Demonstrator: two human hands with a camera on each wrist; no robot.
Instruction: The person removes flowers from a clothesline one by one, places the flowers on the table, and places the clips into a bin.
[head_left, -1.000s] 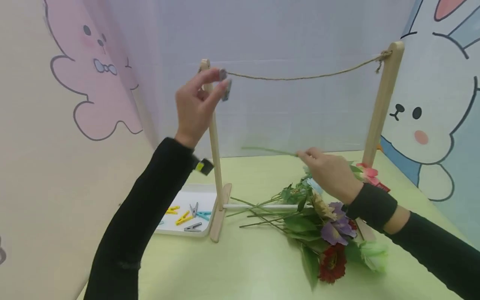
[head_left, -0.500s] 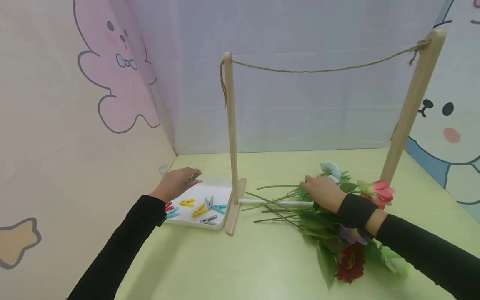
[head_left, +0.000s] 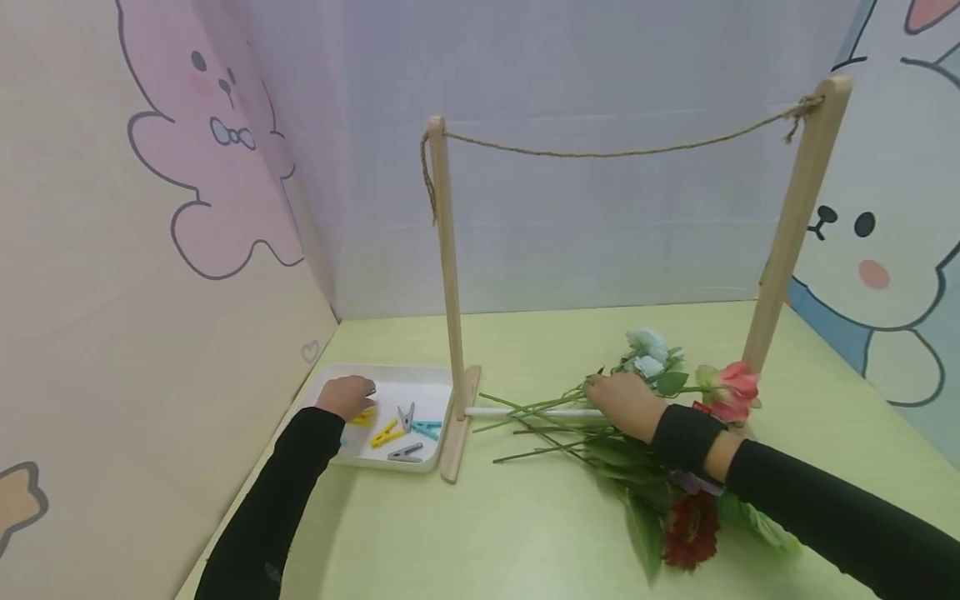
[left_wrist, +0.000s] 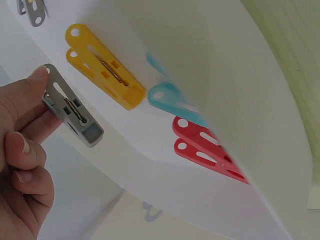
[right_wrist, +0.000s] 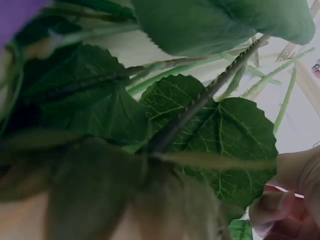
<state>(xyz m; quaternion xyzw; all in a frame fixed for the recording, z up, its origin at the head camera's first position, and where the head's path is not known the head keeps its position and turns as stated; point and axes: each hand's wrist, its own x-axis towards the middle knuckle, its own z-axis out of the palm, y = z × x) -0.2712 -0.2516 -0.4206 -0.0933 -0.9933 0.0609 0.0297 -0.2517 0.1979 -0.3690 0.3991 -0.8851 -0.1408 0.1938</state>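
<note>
My left hand [head_left: 345, 396] is low over the white tray [head_left: 427, 375] at the left. In the left wrist view its thumb and fingers pinch a grey clothespin [left_wrist: 72, 107] by the handle end. Yellow [left_wrist: 105, 70], teal and red clothespins [left_wrist: 205, 147] lie in the tray near it. My right hand [head_left: 626, 404] is down on the pile of artificial flowers, over the crossing green stems [head_left: 525, 410]. Its fingertips [right_wrist: 272, 210] show beside a serrated green leaf [right_wrist: 215, 135]; I cannot tell if they grip a stem.
A wooden frame with two posts [head_left: 447, 275] stands across the table [head_left: 420, 542], a twine line [head_left: 600, 155] sagging between their tops. Light blue [head_left: 647, 343], pink [head_left: 735, 390] and dark red flowers [head_left: 690, 533] lie at the right. Cartoon-printed walls surround the table.
My left hand has come down from the twine's left end to the tray, keeping the grey clothespin. My right hand has lowered onto the flower pile; the stem it held up earlier no longer sticks out.
</note>
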